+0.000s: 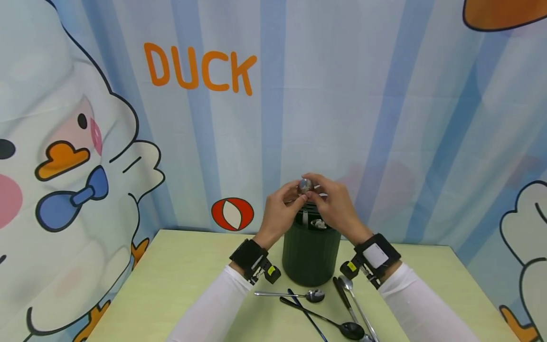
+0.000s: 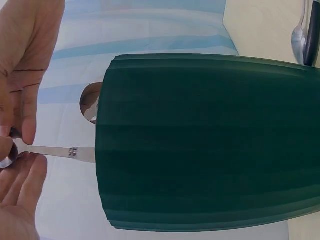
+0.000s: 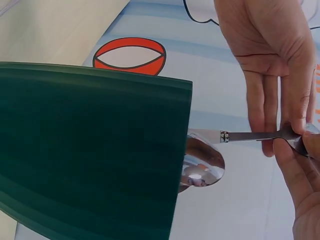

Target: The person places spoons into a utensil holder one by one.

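Observation:
Over the mouth of a dark green ribbed canister [image 1: 312, 254], both hands hold one metal spoon [image 1: 305, 185] by its bowl end. My left hand [image 1: 278, 213] pinches it from the left between thumb and fingers. From the other side my right hand [image 1: 336, 205] pinches the same bowl. The spoon's slim handle [image 3: 252, 135], with a patterned band partway along and a pale lower part, points down into the canister; its lower end is hidden there. A second shiny spoon bowl [image 3: 202, 167] sticks up from the canister just below the hands.
On the pale yellow table [image 1: 192, 266], in front of the canister, lie a silver spoon [image 1: 315, 296], a black spoon [image 1: 352, 330], a thin blue handle [image 1: 315, 324], a black-handled utensil [image 1: 342, 293] and a long silver spoon [image 1: 347, 284]. A duck-print curtain [image 1: 325, 95] hangs behind.

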Demonstrator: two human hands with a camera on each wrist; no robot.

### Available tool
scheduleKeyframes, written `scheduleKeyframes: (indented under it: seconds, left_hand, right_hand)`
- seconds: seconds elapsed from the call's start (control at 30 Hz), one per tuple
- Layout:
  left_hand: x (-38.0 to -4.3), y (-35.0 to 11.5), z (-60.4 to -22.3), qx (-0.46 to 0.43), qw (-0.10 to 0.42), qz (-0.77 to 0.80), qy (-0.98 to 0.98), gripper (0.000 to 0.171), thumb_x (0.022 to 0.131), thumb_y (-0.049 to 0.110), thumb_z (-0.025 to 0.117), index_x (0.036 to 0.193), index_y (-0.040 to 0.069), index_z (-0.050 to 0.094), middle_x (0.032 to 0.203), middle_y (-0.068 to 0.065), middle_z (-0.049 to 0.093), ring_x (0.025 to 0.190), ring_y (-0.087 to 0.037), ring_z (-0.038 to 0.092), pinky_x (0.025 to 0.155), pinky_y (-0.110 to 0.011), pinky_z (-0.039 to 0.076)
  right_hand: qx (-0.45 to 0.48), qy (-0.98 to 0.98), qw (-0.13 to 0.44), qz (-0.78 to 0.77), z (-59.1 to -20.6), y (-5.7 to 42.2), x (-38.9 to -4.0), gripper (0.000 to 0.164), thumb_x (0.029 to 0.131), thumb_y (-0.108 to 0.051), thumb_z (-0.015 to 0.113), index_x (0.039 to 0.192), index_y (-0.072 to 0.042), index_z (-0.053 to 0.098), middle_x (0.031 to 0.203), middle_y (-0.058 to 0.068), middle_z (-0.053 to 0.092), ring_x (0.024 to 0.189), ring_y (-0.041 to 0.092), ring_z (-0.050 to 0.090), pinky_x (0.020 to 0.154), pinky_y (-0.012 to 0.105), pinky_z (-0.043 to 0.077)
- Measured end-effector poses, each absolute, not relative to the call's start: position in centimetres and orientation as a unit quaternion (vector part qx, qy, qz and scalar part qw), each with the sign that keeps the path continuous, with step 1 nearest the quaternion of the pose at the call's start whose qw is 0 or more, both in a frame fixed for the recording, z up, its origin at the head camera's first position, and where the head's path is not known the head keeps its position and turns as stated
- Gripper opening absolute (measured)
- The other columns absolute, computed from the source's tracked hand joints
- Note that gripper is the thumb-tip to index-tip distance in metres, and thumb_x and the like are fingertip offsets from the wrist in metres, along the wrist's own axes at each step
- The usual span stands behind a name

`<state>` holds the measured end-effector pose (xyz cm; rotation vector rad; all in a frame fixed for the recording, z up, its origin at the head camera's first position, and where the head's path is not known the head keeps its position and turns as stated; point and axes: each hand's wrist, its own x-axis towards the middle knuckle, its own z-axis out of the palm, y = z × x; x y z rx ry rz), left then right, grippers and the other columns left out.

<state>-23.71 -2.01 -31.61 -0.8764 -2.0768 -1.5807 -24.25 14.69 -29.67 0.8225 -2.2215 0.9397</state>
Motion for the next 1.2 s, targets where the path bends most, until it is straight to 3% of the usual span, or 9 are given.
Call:
scheduleKeyframes:
  seconds: [0.2, 0.37, 0.6, 0.83, 1.2]
  left_hand:
    - [-25.7, -1.6, -33.5, -0.309, 0.218, -0.552, -0.743, 0.043, 0.097, 0.013, 0.063, 0.138, 0.004, 0.055, 0.123, -0.018, 0.066, 0.107, -0.028, 0.068, 0.092, -0.023, 0.056]
    - [-26.3, -1.5, -34.3, -0.311, 0.227, -0.555, -0.738, 0.04, 0.095, 0.012, 0.065, 0.133, 0.002, 0.059, 0.117, -0.017, 0.068, 0.101, -0.026, 0.07, 0.089, -0.022, 0.057]
    - [-26.0, -1.5, -34.2, -0.305, 0.212, -0.566, -0.736, 0.036, 0.094, 0.01, 0.066, 0.129, 0.002, 0.062, 0.115, -0.019, 0.068, 0.101, -0.029, 0.069, 0.091, -0.032, 0.058]
    - [-26.8, -1.6, -35.2, -0.304, 0.217, -0.535, -0.758, 0.032, 0.094, 0.011, 0.067, 0.125, 0.007, 0.065, 0.108, -0.013, 0.071, 0.096, -0.022, 0.07, 0.086, -0.019, 0.057]
    - [-26.7, -1.5, -36.5, -0.286, 0.228, -0.485, -0.794, 0.027, 0.093, 0.014, 0.068, 0.119, 0.008, 0.067, 0.103, -0.01, 0.073, 0.093, -0.02, 0.07, 0.08, -0.023, 0.056]
  right_hand:
    - [0.295, -0.839, 0.282, 0.359, -30.4, 15.1, -24.2, 0.038, 0.094, -0.002, 0.063, 0.132, -0.008, 0.06, 0.119, 0.017, 0.069, 0.096, 0.028, 0.073, 0.077, 0.037, 0.062]
    - [0.285, -0.845, 0.288, 0.351, -31.1, 15.2, -24.4, 0.038, 0.093, -0.003, 0.065, 0.13, -0.007, 0.062, 0.118, 0.015, 0.068, 0.094, 0.027, 0.072, 0.075, 0.034, 0.061]
    - [0.276, -0.848, 0.298, 0.34, -31.6, 15.2, -24.4, 0.037, 0.092, -0.002, 0.066, 0.128, -0.007, 0.064, 0.113, 0.015, 0.068, 0.092, 0.026, 0.071, 0.071, 0.034, 0.061]
    - [0.272, -0.852, 0.295, 0.337, -32.2, 15.3, -24.5, 0.036, 0.091, -0.001, 0.067, 0.127, -0.006, 0.065, 0.112, 0.015, 0.069, 0.09, 0.025, 0.071, 0.071, 0.034, 0.06]
    - [0.258, -0.863, 0.274, 0.337, -33.5, 15.3, -24.7, 0.031, 0.091, -0.003, 0.067, 0.122, -0.004, 0.066, 0.112, 0.015, 0.069, 0.089, 0.024, 0.071, 0.073, 0.033, 0.061]
